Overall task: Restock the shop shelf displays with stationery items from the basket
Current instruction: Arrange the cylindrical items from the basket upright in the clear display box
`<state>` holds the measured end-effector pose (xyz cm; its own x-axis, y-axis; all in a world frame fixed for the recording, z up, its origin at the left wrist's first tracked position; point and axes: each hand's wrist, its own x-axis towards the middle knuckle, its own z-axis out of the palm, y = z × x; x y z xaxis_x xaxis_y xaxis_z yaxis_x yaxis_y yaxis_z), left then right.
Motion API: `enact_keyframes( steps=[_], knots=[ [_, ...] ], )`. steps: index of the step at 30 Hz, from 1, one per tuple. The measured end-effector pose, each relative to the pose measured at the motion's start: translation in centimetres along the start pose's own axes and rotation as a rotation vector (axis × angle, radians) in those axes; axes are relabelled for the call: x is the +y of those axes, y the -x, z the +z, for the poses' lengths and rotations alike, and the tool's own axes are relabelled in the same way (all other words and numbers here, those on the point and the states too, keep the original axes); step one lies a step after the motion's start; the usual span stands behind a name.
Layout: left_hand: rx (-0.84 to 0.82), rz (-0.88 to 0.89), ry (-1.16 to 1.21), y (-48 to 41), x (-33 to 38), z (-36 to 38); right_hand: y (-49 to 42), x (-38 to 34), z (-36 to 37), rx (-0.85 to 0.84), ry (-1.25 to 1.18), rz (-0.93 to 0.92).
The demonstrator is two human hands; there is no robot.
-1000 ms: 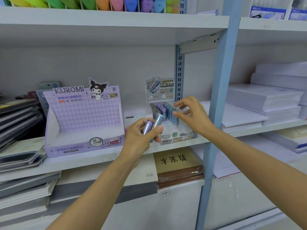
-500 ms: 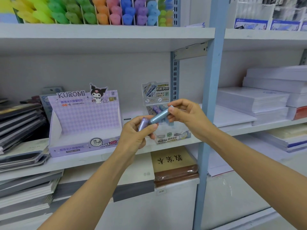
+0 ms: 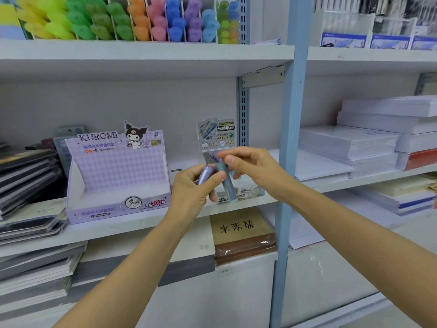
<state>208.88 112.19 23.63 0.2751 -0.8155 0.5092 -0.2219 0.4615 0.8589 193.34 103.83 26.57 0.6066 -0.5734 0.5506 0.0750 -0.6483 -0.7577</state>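
Left hand point(image 3: 194, 188): curled round a purple lead tube point(image 3: 205, 174), thumb laid across the front, so only the tube's top part poked out.
Right hand point(image 3: 256, 171): thumb and fingertips pinched the top end of a blue-grey lead tube point(image 3: 227, 185), the other fingers loosely bent.
Where the blue-grey one was: hanging tilted, lower end down in front of the small display box point(image 3: 246, 194), middle shelf point(image 3: 118, 229), right of centre.
The two tubes: tops just beside each other, honestly couldn't tell if they touched.
Small display box: a few more tubes stood inside, mostly hidden behind the hands, with a header card point(image 3: 216, 134) up at the far side.
Kuromi box point(image 3: 115, 178): purple, left of the hands, same shelf.
Top shelf: a row of colourful highlighters point(image 3: 142, 22).
Right bay: stacks of white paper point(image 3: 350, 143).
Below: a brown notebook pack point(image 3: 241, 233).
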Motion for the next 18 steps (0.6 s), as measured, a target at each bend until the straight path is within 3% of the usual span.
enact_keyframes(
  steps=[6,9,13,18],
  knots=[
    [-0.039,-0.007,-0.023,-0.2,-0.3,0.7,-0.4,0.4,-0.9,-0.043,0.045,0.037],
    [-0.025,-0.105,0.0,-0.6,-0.8,0.6,-1.0,0.9,-1.9,0.11,-0.032,0.012],
    [-0.042,-0.162,0.073,-0.7,-1.4,0.4,-2.2,2.5,-3.5,0.341,0.038,-0.002],
    [-0.096,-0.11,-0.01,-0.6,-2.1,-0.1,-2.2,5.4,-3.4,0.344,0.189,0.037]
  ],
)
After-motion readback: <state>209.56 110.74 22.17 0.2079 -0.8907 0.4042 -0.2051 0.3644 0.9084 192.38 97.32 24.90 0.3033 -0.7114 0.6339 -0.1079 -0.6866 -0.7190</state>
